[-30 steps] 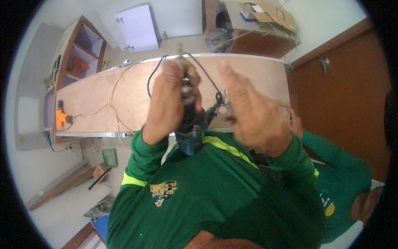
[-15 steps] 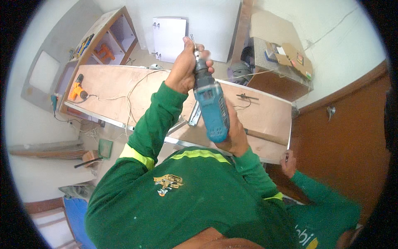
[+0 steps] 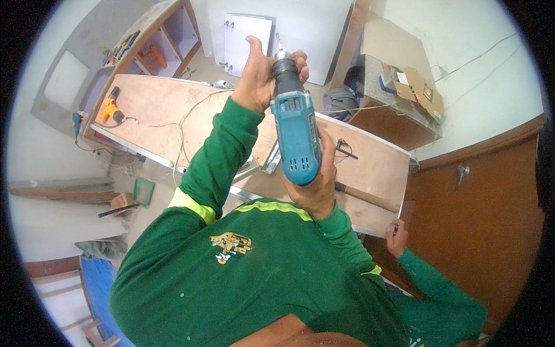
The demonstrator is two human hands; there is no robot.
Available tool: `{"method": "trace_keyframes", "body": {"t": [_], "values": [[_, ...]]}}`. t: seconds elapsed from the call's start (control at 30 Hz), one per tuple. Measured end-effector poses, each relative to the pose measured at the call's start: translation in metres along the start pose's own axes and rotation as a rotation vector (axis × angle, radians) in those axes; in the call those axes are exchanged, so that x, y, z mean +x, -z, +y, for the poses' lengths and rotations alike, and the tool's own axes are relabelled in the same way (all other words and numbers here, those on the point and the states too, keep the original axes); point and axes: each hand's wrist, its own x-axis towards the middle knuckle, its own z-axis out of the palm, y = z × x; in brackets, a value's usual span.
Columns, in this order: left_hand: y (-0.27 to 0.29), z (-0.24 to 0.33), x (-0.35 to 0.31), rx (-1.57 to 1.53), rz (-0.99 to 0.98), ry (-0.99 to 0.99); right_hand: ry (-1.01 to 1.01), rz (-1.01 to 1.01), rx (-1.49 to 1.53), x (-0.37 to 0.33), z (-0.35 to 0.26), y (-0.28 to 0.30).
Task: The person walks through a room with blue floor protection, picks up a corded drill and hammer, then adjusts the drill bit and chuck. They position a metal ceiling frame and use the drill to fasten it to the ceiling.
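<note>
I hold a teal and black power drill (image 3: 295,139) up in front of my chest, its metal bit (image 3: 278,41) pointing away from me. My left hand (image 3: 257,81) is round the black chuck end from behind; its thumb sticks up free and its fingertips show on the far right side of the chuck. My right hand (image 3: 321,188) grips the drill from below at its rear, and the body hides part of the fingers. Under the drill, a metal strip (image 3: 272,159) lies on the wooden panel (image 3: 219,130).
A yellow drill (image 3: 108,107) with a cord lies at the panel's left end, a hammer (image 3: 370,198) at its right. Another person's hand (image 3: 396,237) touches the panel's right corner. A cabinet frame (image 3: 139,55) stands far left; an opened cardboard box (image 3: 413,87) is at right.
My left thumb has come away from the bit and now points up. The drill has turned a little more upright in the view, with my right hand still on it.
</note>
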Motion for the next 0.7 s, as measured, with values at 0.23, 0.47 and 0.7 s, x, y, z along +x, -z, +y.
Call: {"method": "trace_keyframes", "body": {"t": [0.23, 0.47, 0.7], "values": [[0.001, -0.001, 0.004, 0.022, 0.050, -0.029, 0.000, 0.008, -0.008, 0.005, -0.002, 0.001], [0.007, 0.002, 0.005, 0.030, -0.071, 0.022, -0.016, 0.025, -0.021, 0.006, -0.005, 0.001], [-0.002, 0.001, 0.008, 0.039, -0.024, 0.007, -0.037, 0.039, -0.026, 0.006, -0.007, 0.001]]}}
